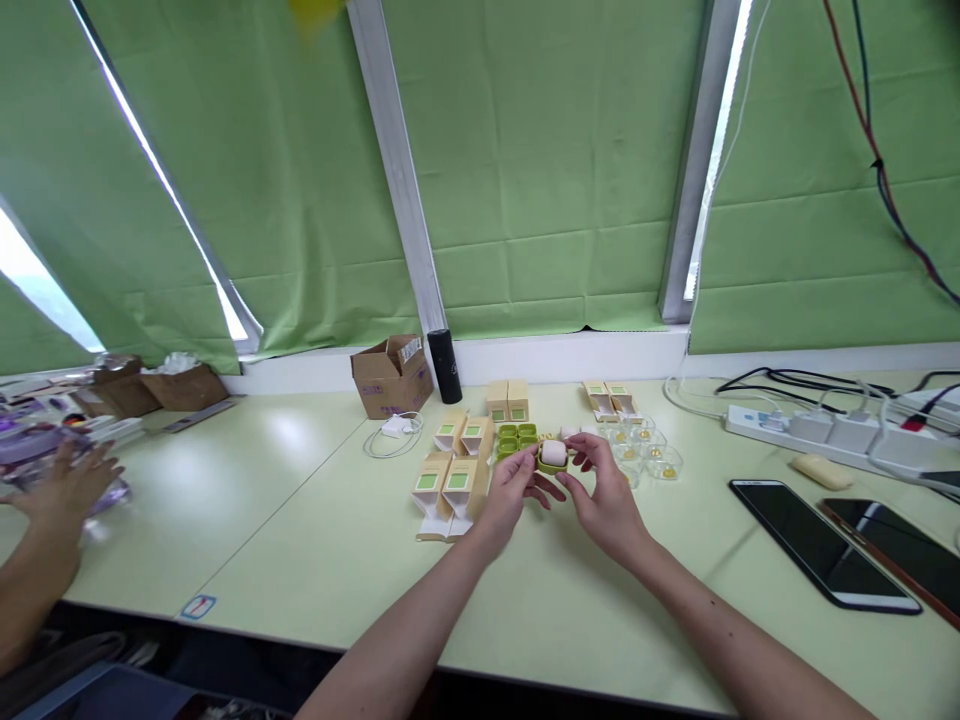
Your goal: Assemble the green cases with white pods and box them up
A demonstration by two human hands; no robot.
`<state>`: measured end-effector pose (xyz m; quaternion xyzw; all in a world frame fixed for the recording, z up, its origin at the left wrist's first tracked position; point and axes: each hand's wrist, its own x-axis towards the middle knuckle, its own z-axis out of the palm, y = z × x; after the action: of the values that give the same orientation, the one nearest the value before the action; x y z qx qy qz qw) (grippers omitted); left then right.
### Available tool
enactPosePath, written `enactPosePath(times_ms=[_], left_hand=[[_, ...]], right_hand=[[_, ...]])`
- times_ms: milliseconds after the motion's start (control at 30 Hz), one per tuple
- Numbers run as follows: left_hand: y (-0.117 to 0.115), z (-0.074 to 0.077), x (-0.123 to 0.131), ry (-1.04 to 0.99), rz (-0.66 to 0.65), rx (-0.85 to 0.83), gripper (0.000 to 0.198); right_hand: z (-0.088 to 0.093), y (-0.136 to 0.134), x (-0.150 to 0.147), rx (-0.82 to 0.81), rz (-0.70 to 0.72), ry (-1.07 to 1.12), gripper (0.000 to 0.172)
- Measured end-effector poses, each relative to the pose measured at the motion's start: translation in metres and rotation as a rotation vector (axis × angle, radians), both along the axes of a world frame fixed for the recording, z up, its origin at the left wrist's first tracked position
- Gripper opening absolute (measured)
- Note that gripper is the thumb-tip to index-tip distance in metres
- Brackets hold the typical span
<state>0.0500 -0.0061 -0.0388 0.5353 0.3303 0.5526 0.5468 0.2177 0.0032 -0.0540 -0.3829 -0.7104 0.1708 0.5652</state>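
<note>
Between both hands, above the table, is a small green square cup (553, 467) with a pale pinkish-white rounded piece (554, 452) sitting in it. My left hand (512, 490) grips the cup's left side, its lower fingers extended beneath. On the right side, my right hand (606, 498) pinches the same cup between thumb and fingers. Just behind the left hand stand several matching green cups (508, 443) in a cluster. Clear plastic covers (664, 463) with yellow bits inside lie to the right. More pale pieces (588, 431) are partly hidden behind my right hand.
Open-topped small cartons (459, 478) stand left of my hands, with more cartons (508, 400) behind. A cardboard box (391, 378) and black bottle (445, 367) are at the back. Phones (821, 545) and a power strip (795, 428) lie right. Another person's hand (64, 485) is far left.
</note>
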Motion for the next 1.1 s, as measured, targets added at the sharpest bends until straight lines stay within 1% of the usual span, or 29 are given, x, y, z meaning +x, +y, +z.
enactPosePath(times_ms=[100, 300, 500, 633, 733, 833, 933, 1100], left_hand=[[0.002, -0.002, 0.0, 0.036, 0.019, 0.014, 0.064], [0.008, -0.008, 0.002, 0.135, 0.107, 0.071, 0.056], [0.005, -0.007, 0.003, 0.253, 0.151, 0.181, 0.034], [0.004, -0.005, 0.0, 0.358, 0.265, 0.218, 0.025], [0.004, -0.004, -0.001, 0.373, 0.347, 0.223, 0.027], [0.003, -0.002, -0.001, 0.368, 0.394, 0.222, 0.036], [0.001, 0.001, -0.001, 0.408, 0.399, 0.257, 0.046], [-0.002, 0.0, -0.004, 0.492, 0.387, 0.388, 0.053]], right_hand=[[0.001, 0.001, 0.0, -0.039, 0.02, 0.051, 0.034], [0.002, 0.0, 0.001, -0.128, 0.067, 0.093, 0.037], [0.012, -0.004, 0.002, -0.229, 0.121, 0.139, 0.044], [0.015, -0.003, 0.003, -0.294, 0.15, 0.177, 0.046], [0.015, -0.002, 0.003, -0.328, 0.178, 0.209, 0.045], [0.015, 0.0, 0.004, -0.341, 0.181, 0.235, 0.047], [0.015, 0.002, 0.005, -0.344, 0.173, 0.244, 0.049], [0.015, 0.005, 0.005, -0.368, 0.186, 0.299, 0.052]])
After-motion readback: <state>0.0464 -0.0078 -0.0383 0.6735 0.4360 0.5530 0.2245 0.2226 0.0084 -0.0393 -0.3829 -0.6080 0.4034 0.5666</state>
